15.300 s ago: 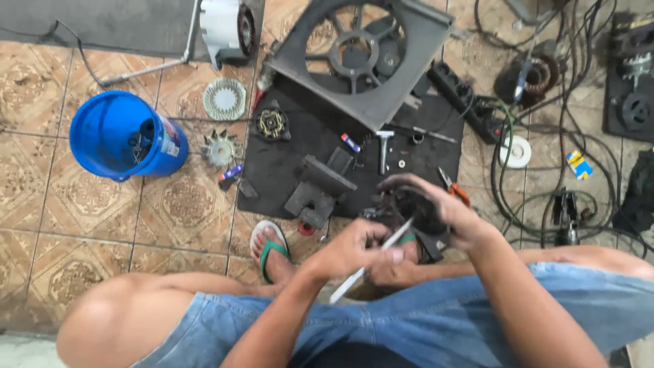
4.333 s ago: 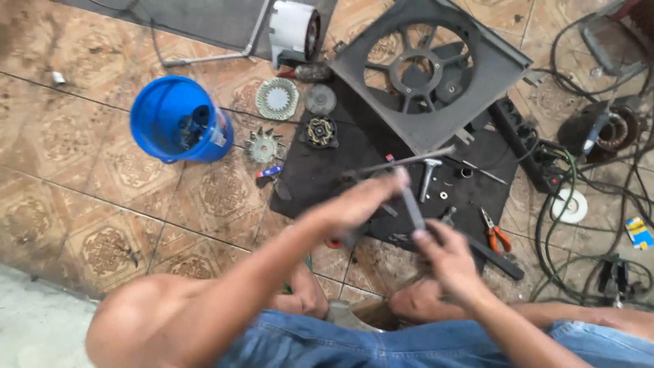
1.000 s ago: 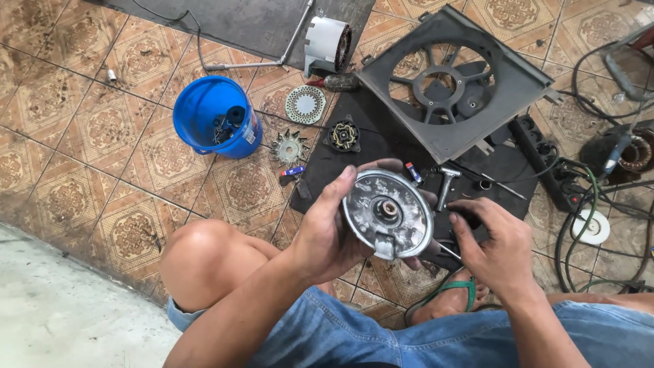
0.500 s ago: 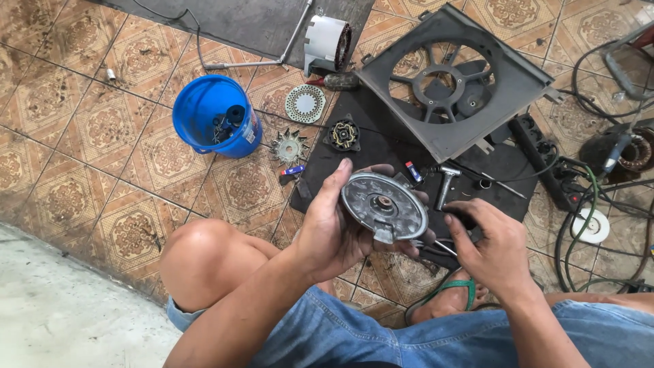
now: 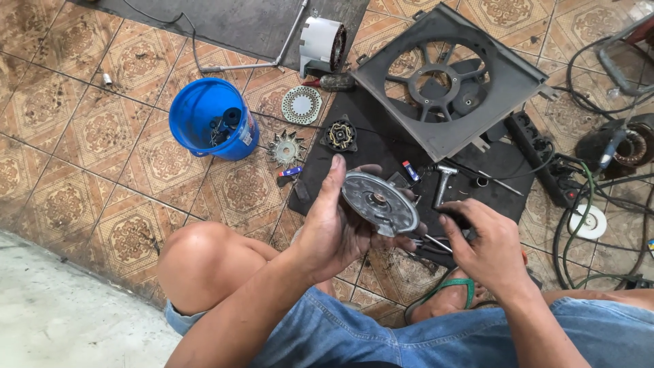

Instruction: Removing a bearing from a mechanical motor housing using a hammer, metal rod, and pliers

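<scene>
— Since the round grey metal motor cover with a bearing hole in its centre (image 5: 379, 202) is tilted in the air above the black rubber mat (image 5: 381, 153), how do you think it handles?

— I judge it stiff and rather heavy for its size, probably cast metal, and maybe greasy, so it can slip. The left hand (image 5: 334, 235) grasps it from below and behind, the thumb pressed up along the left rim and the fingers curled under the far edge. The rim is the good place to hold; the centre must stay free.

— And the other hand?

— The right hand (image 5: 485, 244) is closed around a dark-handled thin tool (image 5: 443, 238), whose metal shaft points toward the underside of the cover. I cannot tell whether the tip touches it.

— What lies around?

— Just behind the cover a small hammer (image 5: 441, 182) lies on the mat. Further away sit a copper-wound stator (image 5: 340, 135), a square grey plastic fan frame (image 5: 446, 78) and, on the patterned tiles, a blue plastic bucket (image 5: 208, 119) with small parts inside.
</scene>
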